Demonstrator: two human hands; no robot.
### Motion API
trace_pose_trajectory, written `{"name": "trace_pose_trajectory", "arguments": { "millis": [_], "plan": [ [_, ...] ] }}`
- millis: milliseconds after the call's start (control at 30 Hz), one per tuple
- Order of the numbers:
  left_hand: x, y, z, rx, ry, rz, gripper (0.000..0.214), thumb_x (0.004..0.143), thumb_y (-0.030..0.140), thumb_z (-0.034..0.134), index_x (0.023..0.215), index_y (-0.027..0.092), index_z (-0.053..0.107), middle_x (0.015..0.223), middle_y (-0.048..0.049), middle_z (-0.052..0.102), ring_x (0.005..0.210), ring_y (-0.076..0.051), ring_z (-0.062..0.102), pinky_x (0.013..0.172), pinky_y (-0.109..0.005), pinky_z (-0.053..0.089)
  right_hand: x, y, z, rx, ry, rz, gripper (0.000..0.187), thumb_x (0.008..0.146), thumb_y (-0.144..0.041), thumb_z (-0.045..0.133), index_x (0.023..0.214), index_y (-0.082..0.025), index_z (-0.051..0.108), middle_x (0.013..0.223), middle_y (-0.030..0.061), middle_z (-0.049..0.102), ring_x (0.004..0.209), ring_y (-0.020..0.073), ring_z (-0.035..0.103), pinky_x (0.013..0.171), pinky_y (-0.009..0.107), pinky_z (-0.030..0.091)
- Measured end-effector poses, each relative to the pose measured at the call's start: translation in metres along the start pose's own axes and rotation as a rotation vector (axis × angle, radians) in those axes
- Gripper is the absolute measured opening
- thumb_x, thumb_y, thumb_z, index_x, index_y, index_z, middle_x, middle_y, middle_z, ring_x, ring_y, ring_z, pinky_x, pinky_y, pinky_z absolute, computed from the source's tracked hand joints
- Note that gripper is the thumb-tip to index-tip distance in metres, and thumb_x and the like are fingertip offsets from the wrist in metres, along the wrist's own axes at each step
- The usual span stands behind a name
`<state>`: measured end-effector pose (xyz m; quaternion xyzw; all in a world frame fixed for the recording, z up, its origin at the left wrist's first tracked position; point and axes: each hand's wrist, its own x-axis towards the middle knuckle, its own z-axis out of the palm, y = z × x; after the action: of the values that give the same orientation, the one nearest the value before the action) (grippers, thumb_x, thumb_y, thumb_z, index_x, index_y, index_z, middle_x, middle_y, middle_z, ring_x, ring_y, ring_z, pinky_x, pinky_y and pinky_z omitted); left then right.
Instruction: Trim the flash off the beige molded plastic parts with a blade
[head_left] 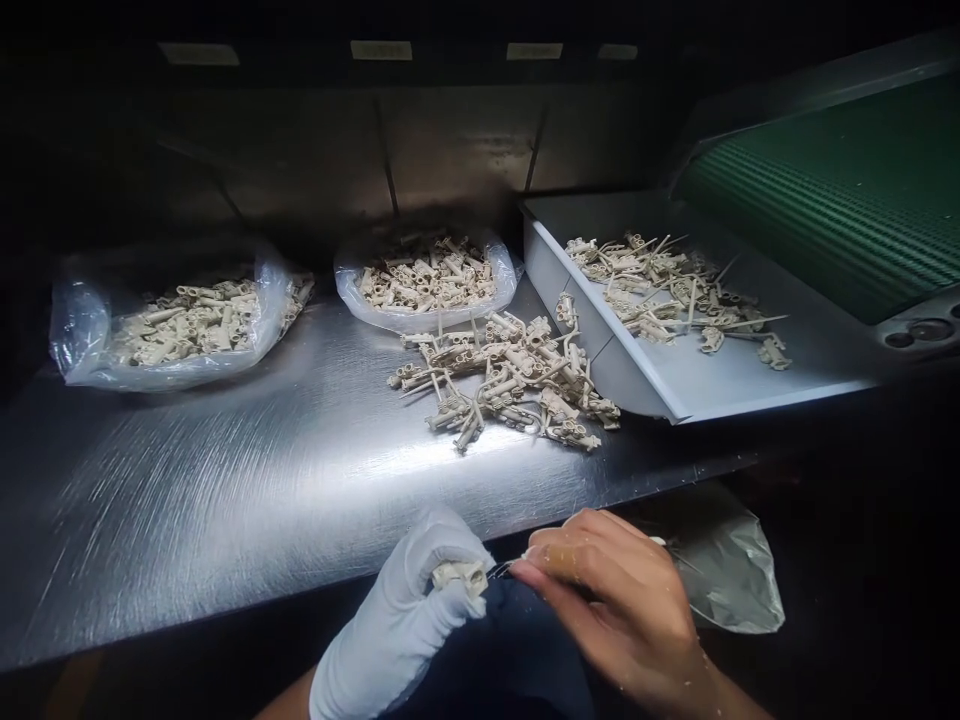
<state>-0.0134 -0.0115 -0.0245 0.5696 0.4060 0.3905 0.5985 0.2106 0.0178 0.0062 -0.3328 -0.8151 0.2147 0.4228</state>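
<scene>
Hands: together, gloved left hand (390,625) clamping a beige molded plastic part (459,575), bare right hand (611,610) pinching a thin metal tool (502,570) at it | Parts: bagged in a plastic bag (82,340) and a second bag (420,322), loose in a heap (510,375) on the steel tabletop (225,500) and in a gray tray (780,380)

The bench (225,470) is brushed steel, glossy and finely scratched; the moulded plastic parts (510,380) are matt beige and slightly rough; the bags (82,340) are thin, creased, glossy clear film; the tray (570,320) is smooth grey painted metal; the belt (825,200) is ribbed green; the glove (382,640) on the left hand (397,610) is matt white cloth; the thin tool (499,571) in the right hand (607,600) shows bright metal.
</scene>
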Motion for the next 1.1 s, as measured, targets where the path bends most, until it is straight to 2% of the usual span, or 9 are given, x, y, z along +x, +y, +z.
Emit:
{"name": "trace_pose_trajectory", "arguments": {
  "millis": [167,300,400,533,600,700,767,900,1100],
  "plan": [
    [0.003,0.003,0.000,-0.026,-0.072,-0.056,0.029,0.103,0.049,0.055,0.089,0.025,0.064,0.095,0.0016,0.056,0.089,-0.017,0.050,0.083,-0.028,0.040,0.002,0.002,-0.006,0.094,-0.087,0.083,0.011,0.098,-0.012,0.070,0.097,-0.022,0.067,0.083,-0.0010,0.075,0.067,0.0141,0.064,0.064,0.028,0.048],
    [0.005,0.005,0.001,-0.069,-0.070,-0.081,0.032,0.101,0.053,0.058,0.088,0.024,0.063,0.092,0.0023,0.054,0.086,-0.016,0.049,0.080,-0.027,0.040,0.000,0.003,-0.006,0.227,-0.124,0.268,0.010,0.100,-0.021,0.069,0.091,-0.023,0.066,0.081,-0.0025,0.072,0.070,0.0129,0.067,0.065,0.022,0.051],
    [0.005,0.003,0.003,-0.077,0.023,-0.105,0.033,0.102,0.054,0.054,0.090,0.024,0.063,0.090,0.0024,0.054,0.083,-0.016,0.049,0.079,-0.026,0.042,-0.005,0.006,-0.002,0.252,-0.149,0.374,0.006,0.103,-0.024,0.065,0.108,-0.026,0.068,0.097,-0.0007,0.074,0.086,0.0145,0.071,0.075,0.020,0.055],
    [0.005,0.001,0.009,-0.049,0.192,-0.156,0.029,0.103,0.050,0.053,0.094,0.025,0.064,0.083,0.0031,0.055,0.078,-0.016,0.050,0.079,-0.026,0.043,-0.013,0.010,0.010,0.202,-0.100,0.310,0.027,0.107,-0.016,0.053,0.127,-0.031,0.064,0.106,-0.0003,0.072,0.094,0.0136,0.070,0.084,0.020,0.054],
    [0.006,0.002,0.013,-0.056,0.245,-0.146,0.035,0.103,0.052,0.052,0.086,0.023,0.062,0.078,0.0033,0.054,0.074,-0.016,0.050,0.077,-0.027,0.044,-0.013,0.011,0.017,0.171,-0.097,0.227,0.035,0.109,-0.016,0.048,0.137,-0.031,0.060,0.101,0.0003,0.072,0.087,0.0136,0.069,0.079,0.021,0.054],
    [0.006,0.004,0.017,-0.079,0.278,-0.144,0.039,0.101,0.054,0.054,0.080,0.023,0.061,0.076,0.0029,0.055,0.071,-0.016,0.050,0.073,-0.027,0.045,-0.010,0.010,0.024,0.056,-0.097,0.136,0.036,0.112,-0.029,0.045,0.147,-0.028,0.056,0.087,0.0027,0.067,0.075,0.0167,0.064,0.066,0.026,0.052],
    [0.006,0.005,0.019,-0.097,0.282,-0.151,0.037,0.100,0.054,0.057,0.082,0.022,0.062,0.076,0.0029,0.056,0.069,-0.016,0.050,0.070,-0.027,0.045,-0.007,0.009,0.025,0.020,-0.090,0.123,0.037,0.113,-0.035,0.043,0.144,-0.026,0.060,0.081,0.0031,0.064,0.072,0.0177,0.062,0.063,0.027,0.051],
    [0.007,0.007,0.020,-0.134,0.265,-0.158,0.036,0.099,0.054,0.059,0.082,0.022,0.063,0.076,0.0030,0.055,0.070,-0.015,0.050,0.071,-0.027,0.046,-0.005,0.008,0.024,0.076,-0.049,0.112,0.033,0.112,-0.030,0.046,0.139,-0.024,0.065,0.077,0.0017,0.067,0.069,0.0163,0.061,0.063,0.027,0.050],
    [0.004,0.005,0.019,-0.189,0.236,-0.211,0.036,0.098,0.055,0.060,0.087,0.021,0.066,0.079,0.0019,0.057,0.072,-0.016,0.053,0.073,-0.028,0.048,-0.012,0.013,0.030,0.157,0.123,0.190,0.014,0.104,-0.033,0.064,0.113,-0.023,0.068,0.091,0.0031,0.075,0.074,0.0160,0.071,0.067,0.023,0.059]
  ]
}}
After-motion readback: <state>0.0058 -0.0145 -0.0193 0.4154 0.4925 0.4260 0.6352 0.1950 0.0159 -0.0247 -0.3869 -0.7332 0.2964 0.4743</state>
